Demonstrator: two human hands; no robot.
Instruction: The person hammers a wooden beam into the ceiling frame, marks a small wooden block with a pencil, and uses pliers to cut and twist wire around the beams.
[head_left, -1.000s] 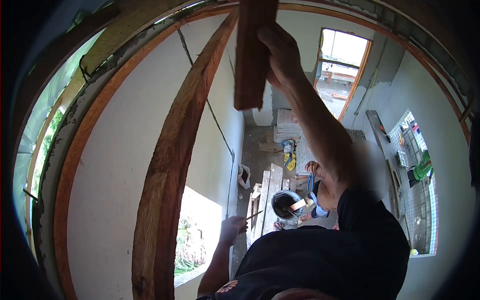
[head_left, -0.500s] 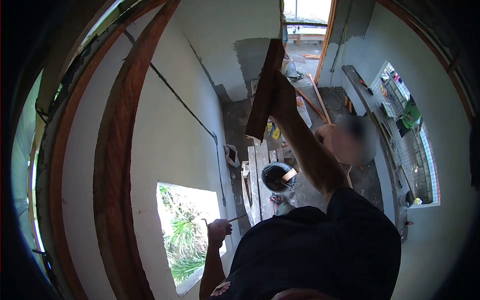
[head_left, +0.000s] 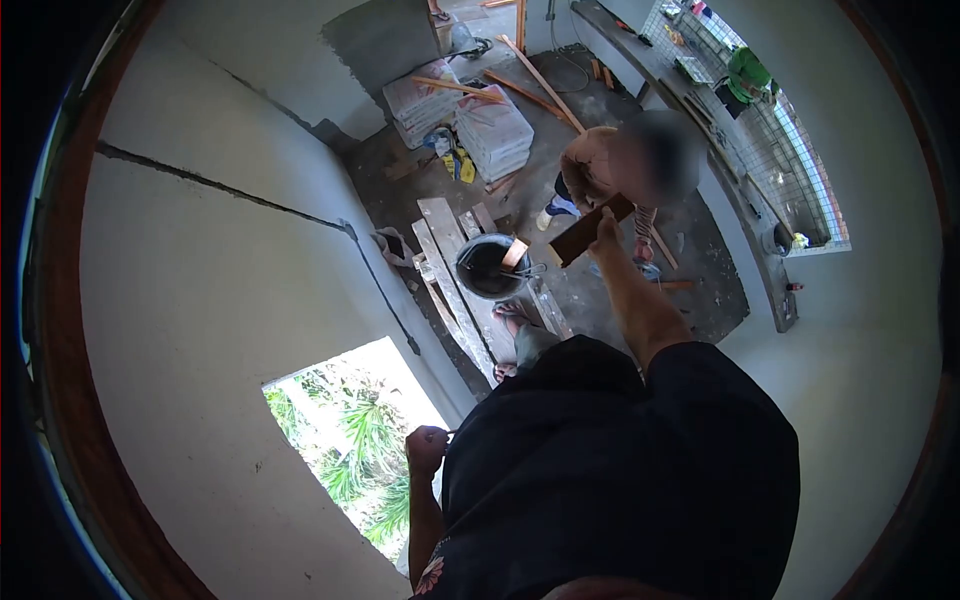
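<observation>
My right hand point(head_left: 606, 238) is wrapped round a short brown wooden board point(head_left: 582, 236), held low at the end of my outstretched arm. The board is close to a co-worker point(head_left: 590, 165) below me; whether that person touches it I cannot tell. My left hand point(head_left: 427, 450) is closed beside the window opening, at my left side. A thin rod point(head_left: 451, 432) shows a little at its fingers, the rest hidden by my dark shirt. A black bucket point(head_left: 490, 294) with a wooden-faced tool point(head_left: 515, 253) in it stands near my feet point(head_left: 512, 318).
I stand on a scaffold of rough planks point(head_left: 447, 285). Stacked bags point(head_left: 495, 135) and loose timber point(head_left: 540, 82) lie on the floor. A ledge point(head_left: 700, 125) with tools runs along the right wall under a mesh-covered opening. Foliage point(head_left: 370, 430) shows through the left window opening.
My view has tilted down. My right hand has lowered the wooden board from high up towards the co-worker. My left hand has drawn slightly closer to my body.
</observation>
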